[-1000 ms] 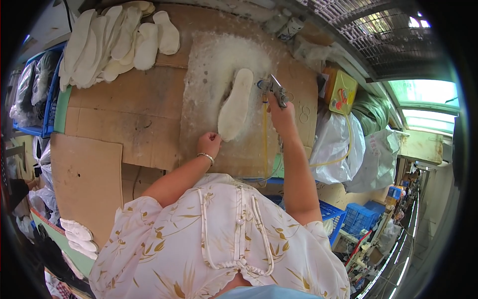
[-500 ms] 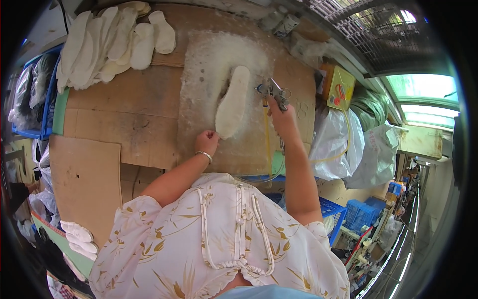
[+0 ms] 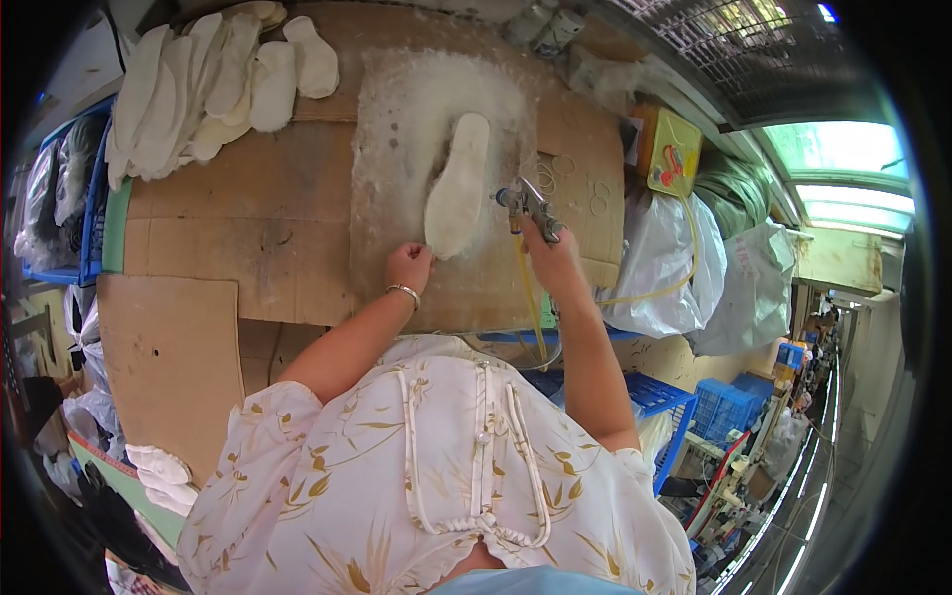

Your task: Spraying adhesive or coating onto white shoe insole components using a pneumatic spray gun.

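Your left hand (image 3: pixel 409 268) is at the near end of a white insole (image 3: pixel 459 188). Its fingers are curled in, with the tips close together by the insole's edge. I cannot tell if they pinch it or only touch it. You wear a bracelet (image 3: pixel 405 292) on that wrist.

Your right hand (image 3: pixel 555 263) is wrapped around a metal spray gun (image 3: pixel 533 208). Its fingers are closed on the handle. The gun is to the right of the insole, near it but not touching it, and its front end points left, to the insole. A thin yellow hose (image 3: pixel 526 283) hangs down from the gun.

The insole lies flat, with its narrow end away from you and its wide end near you. Under it is a sheet (image 3: pixel 375 213) dusted with white. That sheet is on brown cardboard (image 3: pixel 228 188), which covers most of the worktop (image 3: pixel 115 233).

A big pile of white insoles (image 3: pixel 178 94) sits at the far left. At the right edge is a yellow can (image 3: pixel 677 139), with a shiny white bag (image 3: pixel 659 263) just below it. A blue crate (image 3: pixel 722 409) is lower on the right.
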`<act>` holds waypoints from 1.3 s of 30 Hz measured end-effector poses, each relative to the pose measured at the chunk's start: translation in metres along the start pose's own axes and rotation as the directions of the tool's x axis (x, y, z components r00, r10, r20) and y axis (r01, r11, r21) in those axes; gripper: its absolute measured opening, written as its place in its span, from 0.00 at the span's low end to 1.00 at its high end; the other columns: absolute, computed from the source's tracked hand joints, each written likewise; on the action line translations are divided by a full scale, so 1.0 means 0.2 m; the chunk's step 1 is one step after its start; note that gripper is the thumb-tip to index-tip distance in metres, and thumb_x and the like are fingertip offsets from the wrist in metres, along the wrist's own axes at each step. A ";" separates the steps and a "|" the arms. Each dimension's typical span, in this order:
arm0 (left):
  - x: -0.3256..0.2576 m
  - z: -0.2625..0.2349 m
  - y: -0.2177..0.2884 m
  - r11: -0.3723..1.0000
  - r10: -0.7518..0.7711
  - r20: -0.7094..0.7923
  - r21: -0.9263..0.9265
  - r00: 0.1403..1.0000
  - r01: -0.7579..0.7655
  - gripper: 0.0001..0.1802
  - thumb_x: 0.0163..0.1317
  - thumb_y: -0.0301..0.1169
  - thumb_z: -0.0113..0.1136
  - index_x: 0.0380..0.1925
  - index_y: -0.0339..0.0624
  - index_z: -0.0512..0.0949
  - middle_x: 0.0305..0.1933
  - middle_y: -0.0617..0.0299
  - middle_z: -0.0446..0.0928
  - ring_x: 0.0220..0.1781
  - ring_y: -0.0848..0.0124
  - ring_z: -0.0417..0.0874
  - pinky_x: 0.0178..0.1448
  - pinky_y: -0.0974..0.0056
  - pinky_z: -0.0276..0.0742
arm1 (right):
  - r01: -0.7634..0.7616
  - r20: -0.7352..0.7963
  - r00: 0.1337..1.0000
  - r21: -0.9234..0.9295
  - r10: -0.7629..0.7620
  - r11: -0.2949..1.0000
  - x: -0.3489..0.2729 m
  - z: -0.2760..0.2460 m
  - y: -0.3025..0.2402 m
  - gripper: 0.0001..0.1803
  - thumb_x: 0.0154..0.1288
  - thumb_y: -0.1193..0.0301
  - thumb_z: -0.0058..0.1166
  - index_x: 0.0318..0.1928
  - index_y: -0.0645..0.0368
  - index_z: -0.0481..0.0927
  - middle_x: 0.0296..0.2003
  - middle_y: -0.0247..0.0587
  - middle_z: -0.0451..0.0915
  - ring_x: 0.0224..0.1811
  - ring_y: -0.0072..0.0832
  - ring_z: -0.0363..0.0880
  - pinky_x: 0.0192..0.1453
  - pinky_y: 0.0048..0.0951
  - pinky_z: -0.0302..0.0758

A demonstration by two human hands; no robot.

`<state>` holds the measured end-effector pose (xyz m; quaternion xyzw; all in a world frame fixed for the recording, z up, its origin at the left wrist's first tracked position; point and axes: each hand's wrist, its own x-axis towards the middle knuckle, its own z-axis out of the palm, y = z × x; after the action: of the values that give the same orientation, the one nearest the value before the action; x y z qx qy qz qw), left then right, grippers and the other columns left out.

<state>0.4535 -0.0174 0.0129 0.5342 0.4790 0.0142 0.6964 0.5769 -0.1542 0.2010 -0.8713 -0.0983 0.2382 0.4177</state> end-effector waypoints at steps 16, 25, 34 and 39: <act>0.00 0.02 -0.02 0.999 0.019 -0.014 -0.042 1.000 -0.019 0.11 0.55 0.31 0.56 0.31 0.32 0.78 0.27 0.59 0.81 0.22 0.75 0.80 0.29 0.71 0.75 | -0.044 0.064 0.997 -0.008 0.044 0.999 -0.29 0.05 0.11 0.16 0.63 0.60 0.53 0.34 0.64 0.74 0.19 0.33 0.69 0.23 0.21 0.63 0.29 0.27 0.64; 0.02 0.02 -0.04 0.999 0.040 -0.031 -0.034 0.999 -0.041 0.11 0.55 0.32 0.57 0.31 0.33 0.78 0.26 0.59 0.81 0.21 0.74 0.80 0.28 0.71 0.74 | -0.027 0.116 0.993 -0.048 0.033 0.998 -0.37 0.15 0.18 0.19 0.61 0.57 0.54 0.33 0.64 0.74 0.19 0.41 0.70 0.22 0.27 0.64 0.29 0.31 0.65; 0.00 0.00 0.00 1.000 0.009 0.000 -0.005 1.000 -0.009 0.10 0.58 0.30 0.56 0.32 0.32 0.77 0.28 0.58 0.80 0.24 0.75 0.79 0.28 0.73 0.76 | 0.025 0.005 1.000 -0.033 -0.025 0.999 -0.17 0.12 0.11 0.17 0.61 0.60 0.54 0.30 0.63 0.74 0.18 0.38 0.70 0.22 0.25 0.64 0.28 0.29 0.65; -0.01 0.00 0.00 1.000 0.019 -0.003 0.015 1.000 -0.019 0.10 0.58 0.30 0.56 0.31 0.33 0.77 0.28 0.58 0.80 0.25 0.75 0.79 0.29 0.73 0.76 | 0.103 -0.062 0.993 0.058 -0.099 0.993 -0.03 0.09 0.06 0.16 0.62 0.61 0.54 0.29 0.63 0.74 0.18 0.33 0.69 0.22 0.21 0.64 0.27 0.27 0.64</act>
<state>0.4532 -0.0187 0.0147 0.5442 0.4749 0.0180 0.6914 0.5631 -0.1515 0.1838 -0.8588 -0.1223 0.1937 0.4583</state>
